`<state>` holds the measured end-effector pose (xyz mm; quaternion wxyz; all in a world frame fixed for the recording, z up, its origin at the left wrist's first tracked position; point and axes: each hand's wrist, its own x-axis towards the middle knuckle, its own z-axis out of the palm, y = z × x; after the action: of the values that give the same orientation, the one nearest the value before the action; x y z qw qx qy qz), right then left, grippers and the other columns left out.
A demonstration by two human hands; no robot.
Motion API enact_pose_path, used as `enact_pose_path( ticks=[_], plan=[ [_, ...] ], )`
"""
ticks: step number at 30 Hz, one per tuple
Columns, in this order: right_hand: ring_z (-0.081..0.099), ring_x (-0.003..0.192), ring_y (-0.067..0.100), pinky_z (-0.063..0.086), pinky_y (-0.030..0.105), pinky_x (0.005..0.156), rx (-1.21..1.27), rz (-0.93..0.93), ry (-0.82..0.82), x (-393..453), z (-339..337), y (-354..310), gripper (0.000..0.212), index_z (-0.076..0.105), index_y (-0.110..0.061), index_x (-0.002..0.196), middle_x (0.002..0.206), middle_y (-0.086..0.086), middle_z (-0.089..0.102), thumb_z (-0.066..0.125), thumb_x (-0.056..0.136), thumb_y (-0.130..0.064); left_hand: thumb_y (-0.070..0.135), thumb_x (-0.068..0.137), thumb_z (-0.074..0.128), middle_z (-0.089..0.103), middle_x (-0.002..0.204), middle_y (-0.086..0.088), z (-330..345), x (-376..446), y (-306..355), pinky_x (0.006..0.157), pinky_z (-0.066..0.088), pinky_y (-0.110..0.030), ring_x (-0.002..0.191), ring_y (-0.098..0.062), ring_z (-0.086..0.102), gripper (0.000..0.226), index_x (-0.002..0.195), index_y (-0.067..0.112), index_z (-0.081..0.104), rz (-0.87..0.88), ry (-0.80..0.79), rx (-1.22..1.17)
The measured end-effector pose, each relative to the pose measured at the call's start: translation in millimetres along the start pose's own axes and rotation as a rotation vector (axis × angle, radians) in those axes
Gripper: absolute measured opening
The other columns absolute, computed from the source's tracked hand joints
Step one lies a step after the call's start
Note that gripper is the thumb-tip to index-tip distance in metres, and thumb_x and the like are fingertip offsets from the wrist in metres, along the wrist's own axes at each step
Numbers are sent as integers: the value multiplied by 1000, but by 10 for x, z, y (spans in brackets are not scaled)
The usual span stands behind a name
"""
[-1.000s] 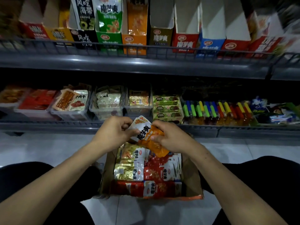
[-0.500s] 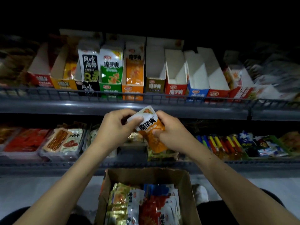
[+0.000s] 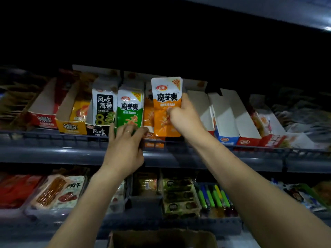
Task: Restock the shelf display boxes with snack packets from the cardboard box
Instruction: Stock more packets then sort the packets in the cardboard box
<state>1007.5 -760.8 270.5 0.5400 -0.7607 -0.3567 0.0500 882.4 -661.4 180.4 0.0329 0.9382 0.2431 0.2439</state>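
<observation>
An orange packet, clamped upright in the right hand, is held at the orange box, steadied by the flat left hand; several white boxes apparently remain empty.

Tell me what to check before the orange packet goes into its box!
1. Right hand grips the orange packet: ok.
2. Packet upright, label facing out: ok.
3. Packet lined up with the orange box: ok.
4. Left hand rests at the box fronts, beside the green packet: ok.
5. Room left in the orange box: cannot tell, the packet hides it.
6. More packets in the cardboard box: cannot tell.
</observation>
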Motion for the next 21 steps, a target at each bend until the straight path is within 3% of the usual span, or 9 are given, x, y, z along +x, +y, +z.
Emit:
enact_pose_path(
  ticks=[2, 5, 9, 11, 13, 15, 17, 21],
  plan=[
    [66, 79, 16, 59, 44, 71, 26, 8, 47, 194, 153, -32, 24, 48, -29, 104, 93, -2, 64, 52, 87, -14, 15, 70, 65, 52, 132, -9, 46, 13, -41, 118, 0, -52, 130, -31, 38, 67, 135, 25, 49, -13, 31, -28],
    [62, 76, 11, 55, 29, 62, 61, 49, 77, 418, 324, -29, 26, 49, -20, 113, 97, 0, 63, 50, 90, -9, 16, 68, 64, 54, 128, -6, 91, 33, -79, 117, -3, -49, 127, -29, 38, 65, 132, 26, 50, -11, 61, -44],
    [64, 93, 21, 58, 41, 76, 42, 60, -16, 517, 492, 39, 27, 46, -17, 111, 102, 3, 61, 56, 88, -7, 19, 67, 57, 53, 122, -3, 112, 27, -98, 118, -5, -47, 125, -27, 38, 63, 130, 26, 51, -4, 88, -101],
    [60, 92, 16, 54, 29, 73, -25, -15, -49, 564, 486, 41, 26, 49, -19, 106, 99, -1, 59, 63, 87, -8, 22, 67, 52, 53, 120, -3, 111, 29, -111, 118, -4, -47, 123, -26, 39, 63, 130, 26, 52, -5, 102, -118],
    [57, 87, 11, 44, 11, 58, -168, -104, -80, 628, 401, 11, 25, 56, -19, 100, 92, -6, 57, 63, 85, -1, 22, 68, 53, 54, 119, -3, 119, 22, -126, 118, -2, -47, 123, -27, 40, 62, 129, 25, 53, -2, 113, -137],
    [57, 85, 10, 38, 4, 50, -311, -161, -93, 716, 299, -24, 23, 61, -16, 102, 92, -5, 59, 64, 85, -1, 24, 70, 52, 53, 121, -1, 115, 17, -130, 118, -4, -46, 124, -26, 38, 61, 130, 27, 51, 1, 108, -142],
    [60, 91, 13, 43, 11, 58, -408, -219, -102, 806, 253, -72, 21, 62, -11, 108, 99, 0, 61, 64, 88, -5, 27, 71, 48, 51, 124, 1, 103, 16, -132, 118, -8, -43, 127, -24, 35, 60, 132, 29, 48, 2, 97, -146],
    [55, 89, 11, 41, 15, 59, -495, -243, -110, 870, 270, -98, 24, 57, -9, 116, 100, 0, 57, 61, 93, -13, 29, 73, 47, 50, 124, 3, 89, 27, -119, 118, -9, -42, 127, -22, 35, 58, 131, 30, 48, -8, 102, -160]
  ],
)
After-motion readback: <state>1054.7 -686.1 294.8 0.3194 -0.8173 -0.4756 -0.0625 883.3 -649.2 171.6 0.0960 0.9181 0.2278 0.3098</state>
